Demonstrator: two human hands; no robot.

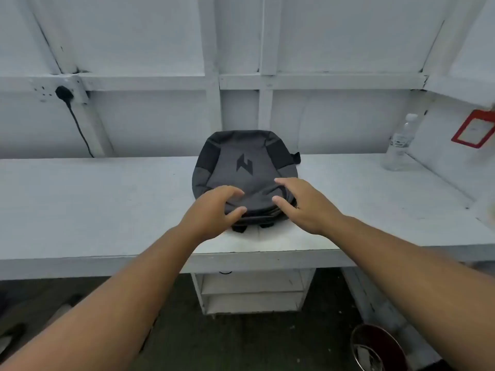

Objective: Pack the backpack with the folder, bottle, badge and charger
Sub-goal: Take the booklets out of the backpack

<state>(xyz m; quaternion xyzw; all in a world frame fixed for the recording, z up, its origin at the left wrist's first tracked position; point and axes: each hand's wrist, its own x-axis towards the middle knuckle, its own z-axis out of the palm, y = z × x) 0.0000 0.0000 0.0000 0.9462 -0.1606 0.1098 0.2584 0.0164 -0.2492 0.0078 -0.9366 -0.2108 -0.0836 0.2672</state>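
A grey and black backpack (245, 167) lies flat on the white bench (107, 199), its top end toward me. My left hand (214, 212) rests on its near left edge with fingers curled onto the fabric. My right hand (302, 204) hovers over the near right edge, fingers spread and holding nothing. A clear plastic bottle (400, 145) stands at the bench's right end. A red-framed badge (474, 128) hangs on the right wall. A black charger (63, 92) is plugged into a wall socket at the left, its cable dropping behind the bench. No folder is in sight.
White wooden wall beams rise behind the bench. A small white shelf unit (253, 290) stands under the bench. A dark round bin (377, 349) sits on the floor at lower right.
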